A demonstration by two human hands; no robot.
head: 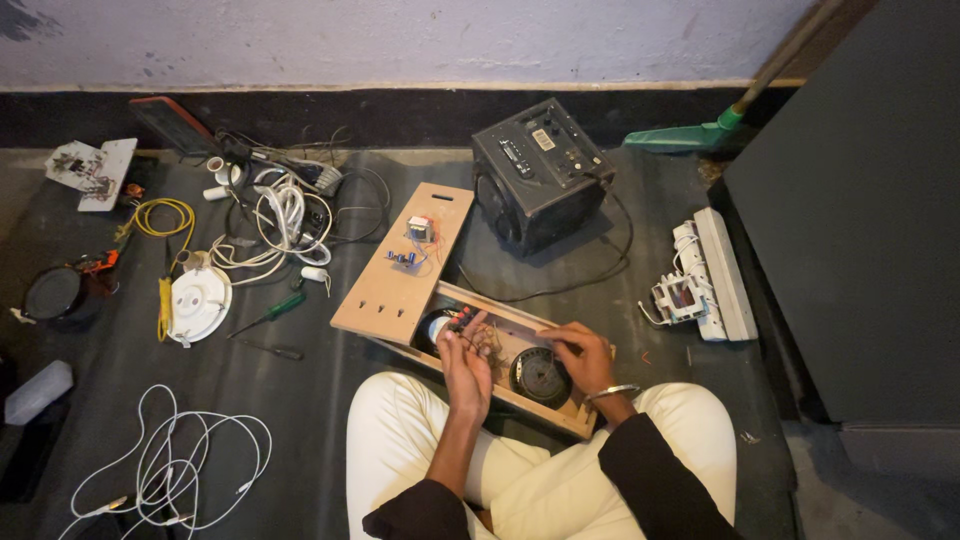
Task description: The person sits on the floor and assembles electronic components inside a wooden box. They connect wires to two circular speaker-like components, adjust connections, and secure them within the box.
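Hands: left [467,372] pinches thin wires, right [580,350] rests flat on wooden speaker box [500,365] holding two speakers.

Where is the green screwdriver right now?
The green screwdriver lies on the dark floor to the person's left, between the round white fitting and the wooden panel, just below the tangle of white cables.
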